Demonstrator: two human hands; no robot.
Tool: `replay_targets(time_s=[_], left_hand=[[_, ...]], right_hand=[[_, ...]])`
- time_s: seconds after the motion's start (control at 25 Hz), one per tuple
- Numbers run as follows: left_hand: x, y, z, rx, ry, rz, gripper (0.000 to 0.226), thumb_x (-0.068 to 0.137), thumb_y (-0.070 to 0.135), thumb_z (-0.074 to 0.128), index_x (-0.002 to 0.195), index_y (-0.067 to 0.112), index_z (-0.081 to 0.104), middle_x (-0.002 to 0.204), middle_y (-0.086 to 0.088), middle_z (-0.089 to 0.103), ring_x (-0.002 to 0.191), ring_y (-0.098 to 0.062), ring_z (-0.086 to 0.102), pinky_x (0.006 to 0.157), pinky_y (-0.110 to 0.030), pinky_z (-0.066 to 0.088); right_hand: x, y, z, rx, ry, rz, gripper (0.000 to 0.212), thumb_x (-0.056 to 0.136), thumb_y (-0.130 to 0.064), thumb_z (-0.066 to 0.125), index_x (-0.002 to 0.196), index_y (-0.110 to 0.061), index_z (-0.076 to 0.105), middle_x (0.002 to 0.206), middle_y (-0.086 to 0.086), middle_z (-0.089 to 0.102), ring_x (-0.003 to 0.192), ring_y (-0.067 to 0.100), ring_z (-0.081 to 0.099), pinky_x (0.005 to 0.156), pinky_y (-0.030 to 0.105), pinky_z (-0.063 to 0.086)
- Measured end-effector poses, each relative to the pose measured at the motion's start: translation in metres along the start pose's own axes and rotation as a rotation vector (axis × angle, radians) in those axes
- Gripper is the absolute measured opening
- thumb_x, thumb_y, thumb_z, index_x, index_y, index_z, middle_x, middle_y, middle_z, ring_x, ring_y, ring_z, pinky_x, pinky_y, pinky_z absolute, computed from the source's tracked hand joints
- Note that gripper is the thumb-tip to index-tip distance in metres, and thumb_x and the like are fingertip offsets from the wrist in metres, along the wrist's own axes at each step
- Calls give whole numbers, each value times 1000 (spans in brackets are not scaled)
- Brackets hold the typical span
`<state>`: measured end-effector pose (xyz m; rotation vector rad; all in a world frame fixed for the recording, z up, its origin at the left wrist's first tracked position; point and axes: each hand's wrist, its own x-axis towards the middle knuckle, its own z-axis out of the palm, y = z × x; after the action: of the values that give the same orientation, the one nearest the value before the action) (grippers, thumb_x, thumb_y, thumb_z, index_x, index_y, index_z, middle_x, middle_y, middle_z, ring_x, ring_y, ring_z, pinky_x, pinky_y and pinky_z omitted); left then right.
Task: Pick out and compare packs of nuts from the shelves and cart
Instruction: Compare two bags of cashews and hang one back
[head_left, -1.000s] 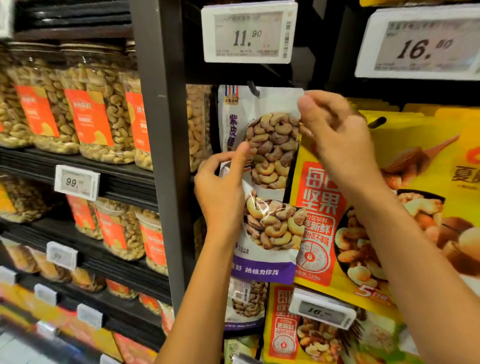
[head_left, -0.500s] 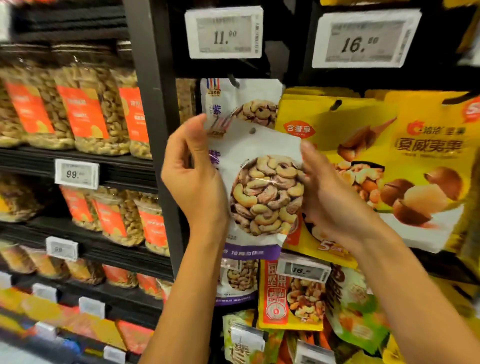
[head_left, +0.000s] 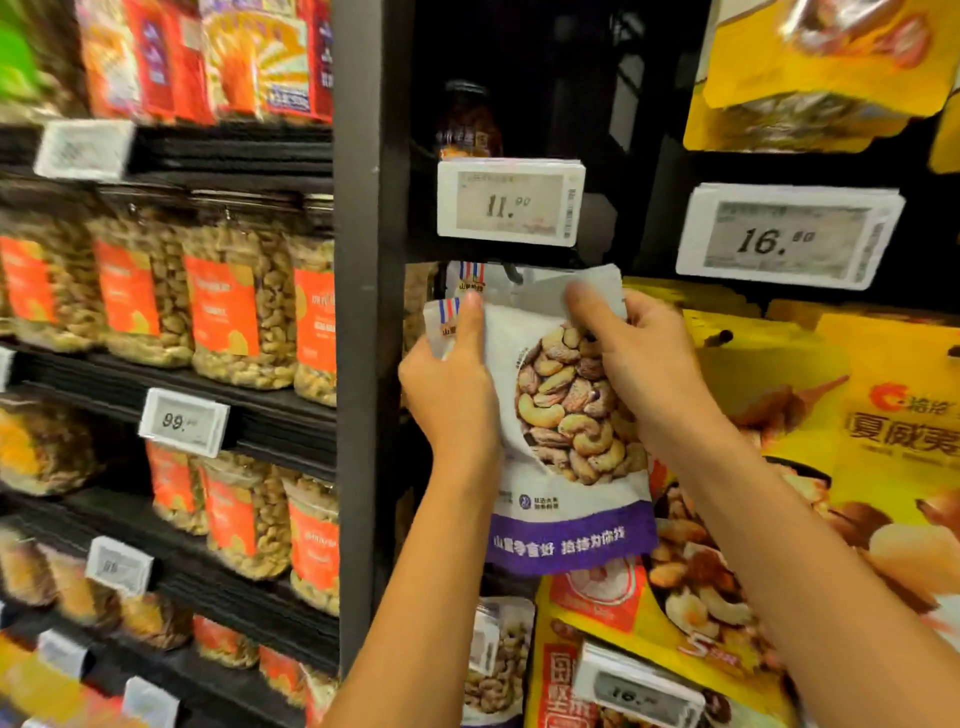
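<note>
Cashew pack (head_left: 566, 431) upright below 11.90 tag (head_left: 509, 202); my left grip (head_left: 452, 397) clamps its left edge, right grip (head_left: 644, 364) its top.

White cashew pack (head_left: 563, 467), purple band w/ white script along the bottom & a round pic of cashews on the front, sits upright at frame center, top leaning slightly left. Left hand (head_left: 452, 400) grips its left edge w/ thumb flat on the front near the top-left corner; right hand (head_left: 644, 374) pinches the top-right edge. A 2nd identical pack (head_left: 470, 278) hangs just behind its top, a 3rd pack (head_left: 498, 660) shows at bottom center, & big yellow nut packs (head_left: 893, 415) fill the right side.
</note>
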<state>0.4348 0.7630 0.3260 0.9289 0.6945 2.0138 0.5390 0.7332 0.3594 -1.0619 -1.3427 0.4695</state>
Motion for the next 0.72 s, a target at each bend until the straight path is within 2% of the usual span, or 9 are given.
replay_targets(time_s=[0.08, 0.16, 0.28, 0.36, 0.48, 0.56, 0.64, 0.72], left_hand=[[9, -2, 9, -22, 22, 0, 13, 87, 25, 64, 74, 22, 64, 77, -3, 70, 77, -20, 70, 69, -34, 57], [20, -3, 14, -39, 49, 7, 10, 86, 26, 65, 78, 22, 64, 76, 1, 70, 73, -14, 71, 64, -27, 57], [32, -4, 19, -130, 39, -35, 6, 84, 27, 68, 83, 22, 64, 75, 4, 71, 73, -11, 71, 64, -25, 57], [34, -5, 20, -138, 15, -72, 7, 82, 26, 70, 82, 26, 63, 72, 7, 73, 72, -8, 71, 64, -26, 58], [39, -7, 19, -115, 12, -45, 13, 81, 25, 71, 71, 28, 63, 65, 14, 71, 66, -5, 70, 56, -19, 55], [43, -10, 17, -71, 12, -60, 6, 79, 28, 72, 78, 26, 66, 77, 4, 74, 80, -16, 72, 70, -31, 58], [46, -15, 18, 35, 13, -133, 29, 80, 33, 71, 103, 17, 66, 101, -5, 70, 100, -25, 66, 89, -41, 53], [46, -21, 21, 219, 1, -131, 45, 85, 42, 63, 111, 5, 59, 108, -13, 65, 105, -28, 61, 90, -37, 48]], right_hand=[[12, -1, 4, 8, 26, 15, 19, 91, -34, 56, 86, -19, 66, 87, -1, 73, 80, 11, 70, 70, 25, 55], [21, -3, 6, 19, 40, -6, 20, 91, -34, 56, 84, -19, 67, 85, 1, 74, 81, 14, 70, 70, 28, 56], [30, -8, 10, 35, -10, -47, 18, 91, -31, 57, 78, -22, 66, 76, -4, 72, 69, 4, 68, 60, 18, 54], [34, -7, 11, 40, -16, -11, 20, 91, -30, 57, 72, -27, 63, 71, -10, 69, 63, 0, 67, 58, 15, 53], [36, -3, 10, -4, 12, 4, 24, 91, -31, 56, 68, -25, 62, 68, -12, 67, 62, 0, 65, 59, 17, 53], [38, 0, 11, 2, 18, 44, 22, 92, -29, 55, 73, -20, 62, 73, -4, 68, 71, 10, 68, 65, 27, 55], [38, 4, 12, -33, 44, 84, 23, 94, -28, 52, 79, -15, 63, 77, 3, 67, 78, 21, 67, 70, 32, 53], [34, 10, 16, -245, 122, -16, 28, 95, -31, 51, 90, -7, 63, 86, 5, 67, 83, 23, 63, 72, 29, 50]])
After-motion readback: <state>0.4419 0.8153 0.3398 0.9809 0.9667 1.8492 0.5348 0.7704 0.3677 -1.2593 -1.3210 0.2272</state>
